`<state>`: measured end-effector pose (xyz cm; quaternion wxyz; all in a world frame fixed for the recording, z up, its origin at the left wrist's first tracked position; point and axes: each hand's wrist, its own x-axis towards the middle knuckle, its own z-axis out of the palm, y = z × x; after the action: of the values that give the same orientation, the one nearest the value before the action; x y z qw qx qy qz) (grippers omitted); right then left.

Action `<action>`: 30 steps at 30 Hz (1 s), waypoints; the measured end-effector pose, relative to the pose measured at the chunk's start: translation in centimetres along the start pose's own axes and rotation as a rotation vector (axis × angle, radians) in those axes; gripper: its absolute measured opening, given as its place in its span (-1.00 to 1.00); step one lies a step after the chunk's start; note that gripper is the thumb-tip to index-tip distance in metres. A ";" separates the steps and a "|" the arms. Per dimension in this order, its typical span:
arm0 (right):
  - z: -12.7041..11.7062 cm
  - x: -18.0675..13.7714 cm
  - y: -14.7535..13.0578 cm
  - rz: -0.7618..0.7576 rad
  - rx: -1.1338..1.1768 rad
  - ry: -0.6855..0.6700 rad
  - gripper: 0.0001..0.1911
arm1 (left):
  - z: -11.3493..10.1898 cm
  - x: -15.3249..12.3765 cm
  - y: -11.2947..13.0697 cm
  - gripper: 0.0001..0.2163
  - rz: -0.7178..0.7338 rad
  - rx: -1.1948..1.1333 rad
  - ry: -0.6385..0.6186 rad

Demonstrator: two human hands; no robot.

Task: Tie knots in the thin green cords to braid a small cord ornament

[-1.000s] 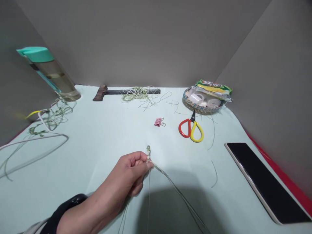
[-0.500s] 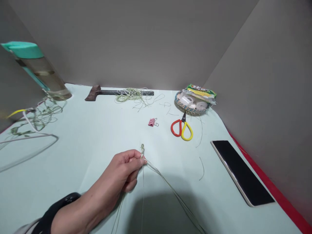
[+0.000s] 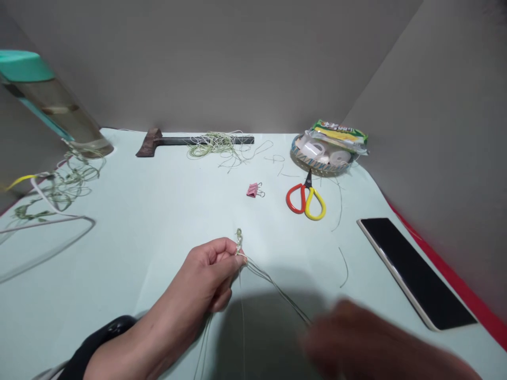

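Observation:
My left hand [image 3: 212, 272] is closed, pinching a short knotted cord [image 3: 238, 240] between thumb and fingers. The cord's looped tip points away from me, above the fingertips. From the pinch, several loose green strands [image 3: 283, 294] run down to the right, as far as my right hand [image 3: 348, 338]. That hand is smeared by motion, so its fingers and any hold on the strands cannot be made out. One thin strand [image 3: 243, 322] hangs straight down, and others pass below the left wrist. Beyond the hands lie a pink binder clip [image 3: 252, 190] and red-and-yellow-handled scissors [image 3: 307, 198].
A hammer-like tool [image 3: 148, 143] lies along the back, tangled cord [image 3: 216, 145] across its handle. An oval basket [image 3: 320, 168] with tape rolls stands back right, a phone [image 3: 415, 272] at right. A bottle [image 3: 59, 105], more cord [image 3: 71, 182] and a white cable [image 3: 89, 232] occupy the left.
My right hand has come into view at the lower right, moving fast. The left hand keeps its pinch on the knotted cord. The whole view has shifted slightly.

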<state>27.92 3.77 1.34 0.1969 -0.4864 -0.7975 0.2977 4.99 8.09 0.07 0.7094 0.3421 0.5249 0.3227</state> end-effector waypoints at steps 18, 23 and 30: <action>2.0 6.7 0.5 0.034 0.201 0.044 -0.84 | 0.3 0.0 0.9 -0.73 -0.105 0.022 0.038; 1.8 6.7 0.7 0.023 0.323 0.089 -0.80 | 0.4 -0.2 1.1 -0.79 -0.102 0.017 0.036; 1.9 6.5 0.1 0.081 0.259 0.007 -0.79 | 0.5 -0.2 0.9 -0.74 -0.093 0.024 0.020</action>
<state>23.88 9.07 -0.01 0.2488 -0.4896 -0.7314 0.4042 5.30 8.39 1.04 0.7144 0.3224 0.5511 0.2864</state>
